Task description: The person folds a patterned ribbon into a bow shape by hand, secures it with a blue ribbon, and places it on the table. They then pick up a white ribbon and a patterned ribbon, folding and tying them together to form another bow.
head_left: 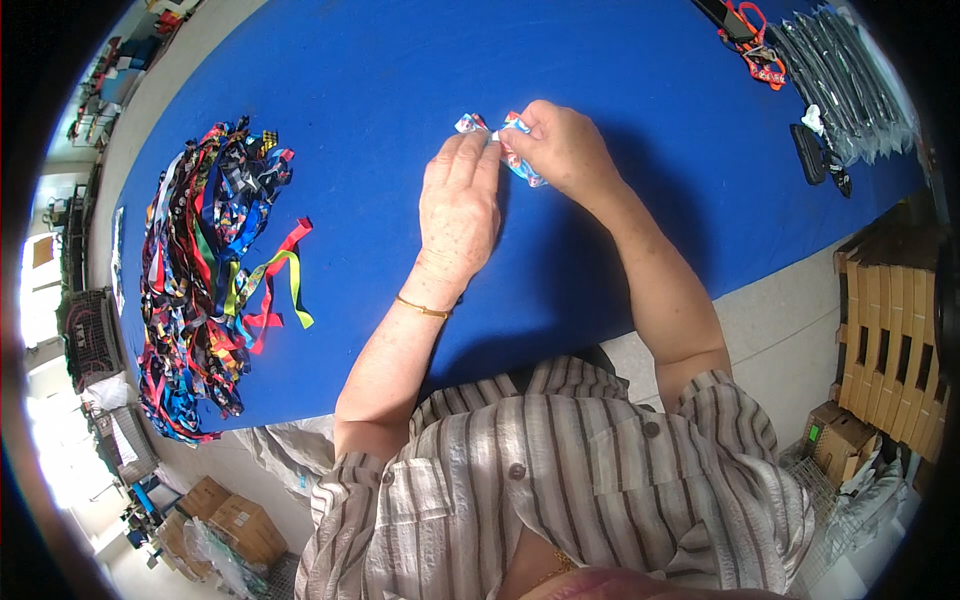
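A small bundle of light-blue, red and white patterned ribbon strap (525,170) is between my hands over the blue table (600,60). My left hand (460,205) is palm down with its fingers together, closed on the strap's left part; its thumb is hidden. On the other side, my right hand (570,150) pinches the strap between thumb and bent forefinger, close to the left fingertips. A small white piece shows where the two hands meet. One patterned end sticks out beyond the left fingertips, and a loop hangs below the right fingers.
A long heap of multicoloured ribbon straps (205,270) lies at the left, some ends trailing rightward. At the far right are a row of dark bagged items (840,85), orange-red straps (762,60) and a black buckle (808,153). Cardboard boxes (235,525) stand on the floor.
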`<state>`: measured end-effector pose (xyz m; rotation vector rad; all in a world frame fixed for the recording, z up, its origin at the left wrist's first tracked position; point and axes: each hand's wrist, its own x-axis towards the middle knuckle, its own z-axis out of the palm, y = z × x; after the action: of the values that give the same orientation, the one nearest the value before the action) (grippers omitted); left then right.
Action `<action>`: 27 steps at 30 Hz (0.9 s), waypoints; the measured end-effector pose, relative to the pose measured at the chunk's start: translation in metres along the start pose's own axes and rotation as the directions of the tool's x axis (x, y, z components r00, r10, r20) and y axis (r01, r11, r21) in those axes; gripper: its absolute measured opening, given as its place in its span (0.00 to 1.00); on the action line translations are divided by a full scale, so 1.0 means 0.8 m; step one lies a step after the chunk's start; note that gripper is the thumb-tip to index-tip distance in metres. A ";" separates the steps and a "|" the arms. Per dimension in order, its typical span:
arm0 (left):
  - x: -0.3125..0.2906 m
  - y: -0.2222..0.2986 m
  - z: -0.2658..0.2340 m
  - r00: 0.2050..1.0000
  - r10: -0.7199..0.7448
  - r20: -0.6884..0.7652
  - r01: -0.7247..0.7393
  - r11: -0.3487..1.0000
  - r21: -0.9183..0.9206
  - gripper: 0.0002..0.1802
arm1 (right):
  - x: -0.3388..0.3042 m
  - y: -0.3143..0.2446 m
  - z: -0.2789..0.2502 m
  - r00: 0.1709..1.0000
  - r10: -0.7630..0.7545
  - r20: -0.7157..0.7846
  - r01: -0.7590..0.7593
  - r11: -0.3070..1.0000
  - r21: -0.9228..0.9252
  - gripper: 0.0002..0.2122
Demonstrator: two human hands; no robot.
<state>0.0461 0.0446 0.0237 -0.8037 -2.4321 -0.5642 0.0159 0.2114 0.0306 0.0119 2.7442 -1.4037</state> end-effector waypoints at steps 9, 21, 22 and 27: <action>-0.013 -0.003 0.016 0.993 0.001 0.118 -0.011 0.996 0.087 0.21 | -0.003 0.005 -0.005 0.999 -0.016 -0.040 0.020 0.993 0.116 0.14; -0.006 0.000 0.019 0.992 0.064 0.111 -0.075 0.991 0.106 0.21 | 0.003 0.022 -0.005 0.995 -0.032 -0.100 0.035 0.999 0.028 0.13; -0.006 -0.001 0.020 0.992 0.062 0.109 -0.074 0.992 0.105 0.21 | 0.004 0.021 -0.005 0.995 -0.033 -0.099 0.035 0.999 0.025 0.13; -0.008 -0.002 0.020 0.993 0.061 0.106 -0.072 0.992 0.106 0.20 | 0.003 0.011 -0.007 0.997 -0.044 -0.056 0.046 0.998 0.032 0.13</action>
<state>0.0442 0.0495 0.0069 -0.8836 -2.4938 -0.3686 0.0133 0.2212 0.0266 -0.0096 2.7820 -1.4816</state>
